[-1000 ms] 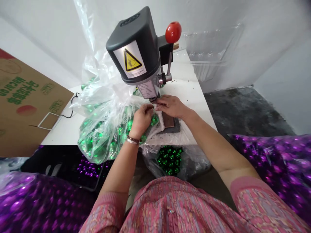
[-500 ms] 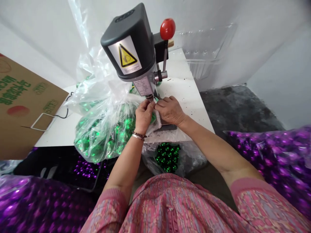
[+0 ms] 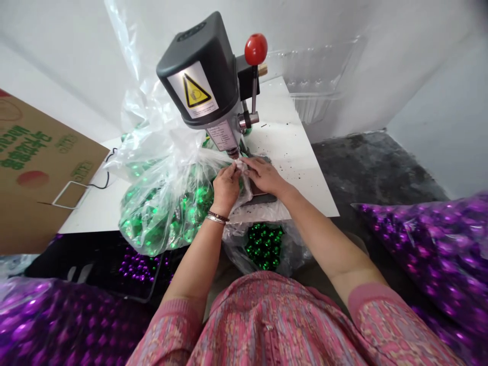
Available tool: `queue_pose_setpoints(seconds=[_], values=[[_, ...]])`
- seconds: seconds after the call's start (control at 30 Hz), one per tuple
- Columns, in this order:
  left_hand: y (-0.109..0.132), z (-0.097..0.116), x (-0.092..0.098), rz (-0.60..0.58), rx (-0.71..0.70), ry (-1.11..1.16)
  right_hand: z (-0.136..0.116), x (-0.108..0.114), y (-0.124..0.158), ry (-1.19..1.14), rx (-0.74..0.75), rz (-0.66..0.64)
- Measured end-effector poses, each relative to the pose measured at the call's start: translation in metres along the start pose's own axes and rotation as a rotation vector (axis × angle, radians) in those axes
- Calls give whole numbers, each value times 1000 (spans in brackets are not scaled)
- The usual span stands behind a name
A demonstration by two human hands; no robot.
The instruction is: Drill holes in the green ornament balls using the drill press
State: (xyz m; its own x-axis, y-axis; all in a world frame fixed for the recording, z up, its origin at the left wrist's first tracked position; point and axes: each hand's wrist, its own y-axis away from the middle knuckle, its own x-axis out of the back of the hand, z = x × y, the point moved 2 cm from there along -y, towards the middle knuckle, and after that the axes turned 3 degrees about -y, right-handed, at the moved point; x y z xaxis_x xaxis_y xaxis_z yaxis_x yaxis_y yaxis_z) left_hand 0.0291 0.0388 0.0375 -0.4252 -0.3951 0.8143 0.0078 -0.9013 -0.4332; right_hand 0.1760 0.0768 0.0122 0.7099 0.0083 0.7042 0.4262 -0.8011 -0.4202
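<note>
A small bench drill (image 3: pixel 202 86) with a dark grey motor housing and a red-knobbed feed lever (image 3: pixel 255 49) stands on the table. Directly below its chuck (image 3: pixel 233 151), my left hand (image 3: pixel 226 188) and my right hand (image 3: pixel 263 175) pinch a gathered fold of a clear plastic bag (image 3: pixel 160 213). The bag is full of shiny green baubles and bulges to the left of my hands. Under my right hand lies a dark flat drill base plate (image 3: pixel 263 199), mostly hidden by the plastic. The exact spot where the chuck meets the plastic is hidden by my fingers.
The white table (image 3: pixel 293 152) is speckled with dark drill shavings. A cardboard sheet (image 3: pixel 38 162) lies at the left. Bags of purple baubles (image 3: pixel 427 239) sit at both sides, with a black crate of purple baubles (image 3: pixel 139 269) and a bag of green baubles (image 3: pixel 265 246) below the table edge.
The view has drifted slightly. My hands remain on the gathered plastic under the chuck, with my right hand lying a little lower and flatter against it.
</note>
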Motion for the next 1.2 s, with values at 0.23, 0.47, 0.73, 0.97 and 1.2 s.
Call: queue_pose_setpoints(seconds=[0.23,0.47,0.73,0.97,1.2], values=[[13,-3,2,16,-98,-114,6,-1,7,121,-23,-154],[-40,-11,0,-165,-97,-281,2,-9,11,198,-206,17],[-15,-14,15,-185,-234,-200,6,-2,19,119,-280,30],[110,-12,54,32,-297,-200,-48,-26,56,198,-382,36],[146,-76,65,119,-127,-451,-62,-35,56,237,-370,32]])
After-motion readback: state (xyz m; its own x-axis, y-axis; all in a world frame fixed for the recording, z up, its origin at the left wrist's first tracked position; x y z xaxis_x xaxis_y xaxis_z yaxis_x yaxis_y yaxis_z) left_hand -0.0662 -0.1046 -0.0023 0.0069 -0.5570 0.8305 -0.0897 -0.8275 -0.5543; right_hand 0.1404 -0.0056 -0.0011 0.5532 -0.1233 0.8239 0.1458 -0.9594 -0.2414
